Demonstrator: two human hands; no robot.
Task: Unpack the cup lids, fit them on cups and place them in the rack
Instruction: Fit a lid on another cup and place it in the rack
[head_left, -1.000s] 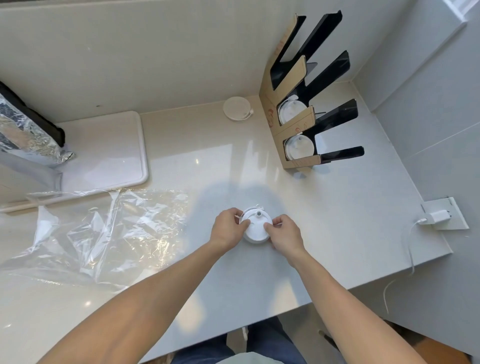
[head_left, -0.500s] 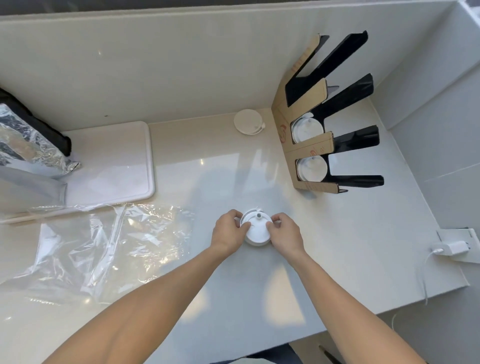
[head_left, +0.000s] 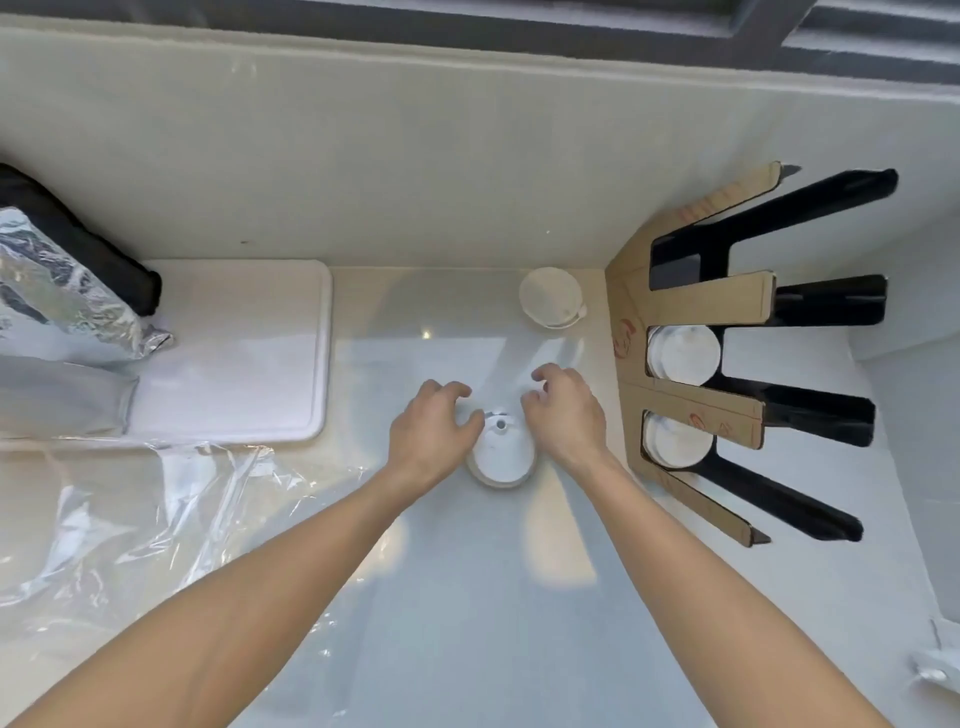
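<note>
foil bag (head_left: 67, 306) cut off left

Glossy pale counter (head_left: 467, 597), crinkly clear plastic wrap (head_left: 156, 509), brown cardboard rack (head_left: 691, 410), shiny foil bag (head_left: 62, 301).

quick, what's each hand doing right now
Left hand: open, fingers loosely curled beside the lidded cup, holding nothing.
Right hand: open, loosely curled, holding nothing.
</note>
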